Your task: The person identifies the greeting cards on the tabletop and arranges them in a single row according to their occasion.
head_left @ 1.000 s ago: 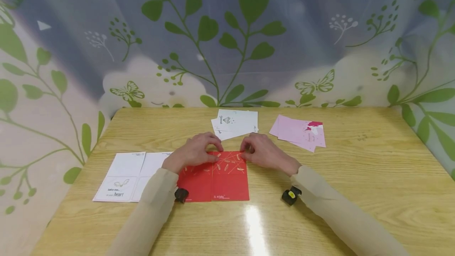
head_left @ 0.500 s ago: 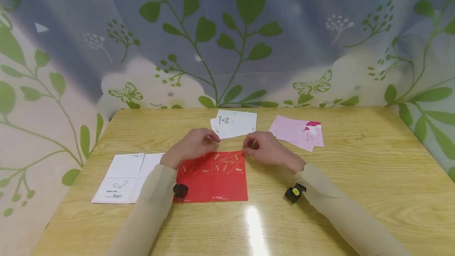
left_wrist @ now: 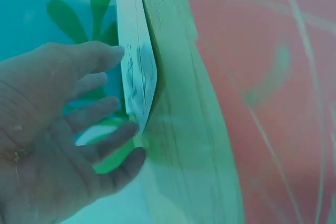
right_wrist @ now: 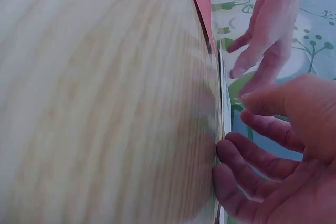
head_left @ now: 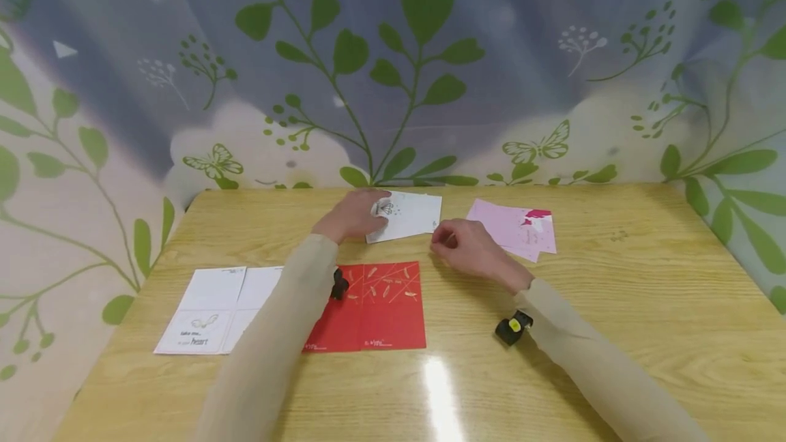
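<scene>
At the back of the table, two overlapping white cards [head_left: 414,215] printed with a small dark motif lie flat. My left hand [head_left: 351,215] reaches over their left end, with thumb and fingers spread apart at the edge. In the left wrist view those relaxed fingers [left_wrist: 113,140] are right beside the white cards [left_wrist: 137,51], not gripping them. My right hand [head_left: 469,249] hovers near the cards' front right corner, fingers loosely curled around nothing. Between both forearms lie red cards [head_left: 393,319] with gold leaf-like marks, partly covered by the left sleeve.
Two pink cards [head_left: 506,224] overlap at the back right. White folded-out cards [head_left: 211,295] lie at the left, partly behind the left sleeve. A patterned curtain [head_left: 295,74] hangs behind the wooden table [head_left: 614,346].
Both hands have left the top edge of the red cards. The left has moved forward to the white cards at the back; the right has shifted slightly right and forward.
</scene>
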`<state>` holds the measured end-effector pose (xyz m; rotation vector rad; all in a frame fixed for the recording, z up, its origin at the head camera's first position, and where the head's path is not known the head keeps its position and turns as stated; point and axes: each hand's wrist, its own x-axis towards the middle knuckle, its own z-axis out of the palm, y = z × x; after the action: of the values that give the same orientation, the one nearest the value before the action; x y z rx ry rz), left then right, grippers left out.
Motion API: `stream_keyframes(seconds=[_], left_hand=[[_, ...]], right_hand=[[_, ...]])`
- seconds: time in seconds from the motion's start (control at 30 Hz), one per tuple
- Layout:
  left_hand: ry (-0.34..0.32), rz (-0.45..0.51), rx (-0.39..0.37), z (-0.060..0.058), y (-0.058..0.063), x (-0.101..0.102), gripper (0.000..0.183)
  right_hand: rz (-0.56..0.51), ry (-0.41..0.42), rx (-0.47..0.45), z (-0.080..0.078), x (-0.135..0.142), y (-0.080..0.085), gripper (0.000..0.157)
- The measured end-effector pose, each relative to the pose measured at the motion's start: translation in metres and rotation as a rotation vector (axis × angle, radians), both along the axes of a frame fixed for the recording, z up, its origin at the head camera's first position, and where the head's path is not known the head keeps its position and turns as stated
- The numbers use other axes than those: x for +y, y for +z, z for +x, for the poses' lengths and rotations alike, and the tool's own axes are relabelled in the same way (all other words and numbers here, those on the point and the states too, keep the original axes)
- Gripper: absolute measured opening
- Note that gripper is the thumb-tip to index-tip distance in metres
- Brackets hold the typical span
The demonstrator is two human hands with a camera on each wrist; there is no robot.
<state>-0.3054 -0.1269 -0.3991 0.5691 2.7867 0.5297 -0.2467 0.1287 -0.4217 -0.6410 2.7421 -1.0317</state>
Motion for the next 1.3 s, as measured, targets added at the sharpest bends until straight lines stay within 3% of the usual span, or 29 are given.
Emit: stream_keyframes(seconds=[0.1, 0.27, 0.5, 0.73, 0.9, 1.07, 1.3], left_hand=[[0.013, -0.106, -0.040, 0.001, -0.002, 0.006, 0.063], [0.046, -0.206, -0.015, 0.006, -0.001, 0.015, 0.073], [0.131, -0.136, -0.004, 0.002, -0.004, 0.013, 0.081], [0.182, -0.059, -0.039, 0.000, -0.005, 0.010, 0.078], [0.222, 0.131, 0.004, -0.003, -0.003, 0.011, 0.058], [0.173, 0.410, 0.042, -0.003, 0.004, 0.015, 0.038], [0.172, 0.711, -0.039, 0.007, 0.017, 0.027, 0.035]], right_hand=[[0.022, 0.000, 0.012, -0.001, 0.005, -0.001, 0.009], [0.060, -0.030, 0.041, -0.006, 0.020, -0.001, 0.006], [0.100, -0.079, 0.045, -0.011, 0.043, 0.001, 0.010], [0.116, -0.132, 0.057, -0.014, 0.056, 0.003, 0.013], [0.086, -0.150, 0.059, -0.014, 0.058, 0.003, 0.013], [0.029, -0.184, 0.067, -0.011, 0.056, 0.003, 0.020], [-0.167, -0.295, 0.034, -0.008, 0.053, 0.009, 0.043]])
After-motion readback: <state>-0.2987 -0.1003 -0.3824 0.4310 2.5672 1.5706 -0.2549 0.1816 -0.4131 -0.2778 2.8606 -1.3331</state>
